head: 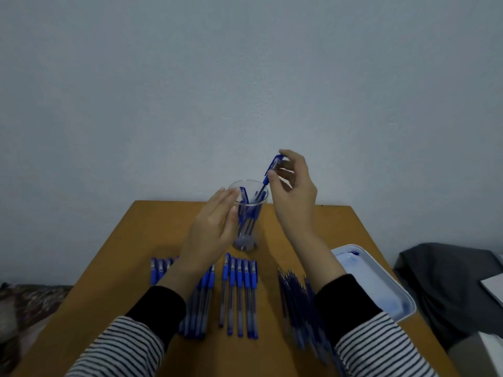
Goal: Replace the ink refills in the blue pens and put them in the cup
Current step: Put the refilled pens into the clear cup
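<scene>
A clear plastic cup [250, 242] stands at the far middle of the wooden table [130, 240] with blue pens inside. My right hand [295, 191] pinches the capped top of a blue pen [272, 168] whose lower end dips into the cup's mouth. My left hand [213, 229] rests against the cup's left side with fingers nearly straight. Rows of capped blue pens [239, 292] lie on the table near me, partly hidden by my left forearm. A bundle of loose refills [295, 300] lies to their right.
A white tray [381, 281] with blue ink stains sits at the table's right edge. Dark grey fabric [449, 289] lies off the table to the right. A pale wall rises behind the table's far edge.
</scene>
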